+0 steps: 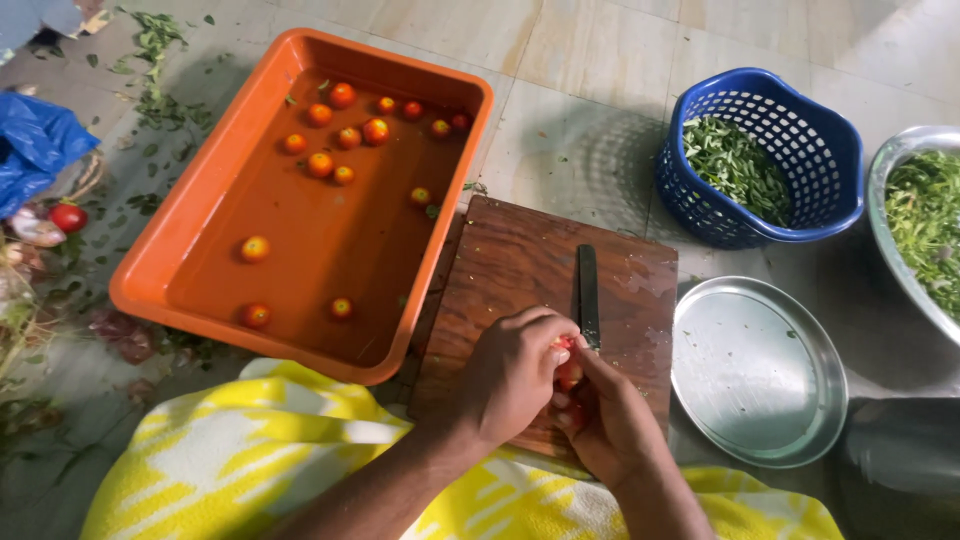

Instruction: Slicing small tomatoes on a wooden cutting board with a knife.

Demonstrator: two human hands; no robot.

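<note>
Over the wooden cutting board [520, 270], both hands pinch one small red tomato [568, 374]: left hand [510, 378] curled over it, right hand [605, 420] beneath, knife [587, 296] raised. Beside the board, the steel plate [757, 370] holds nothing cut; many tomatoes wait in the orange tray [200, 270].

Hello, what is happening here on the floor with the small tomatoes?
A person holds a small red tomato between the left hand and the right hand, over a wooden cutting board. A knife is upright on the board by the hands. More tomatoes lie in the orange tray. A steel plate lies beside the board.
</note>
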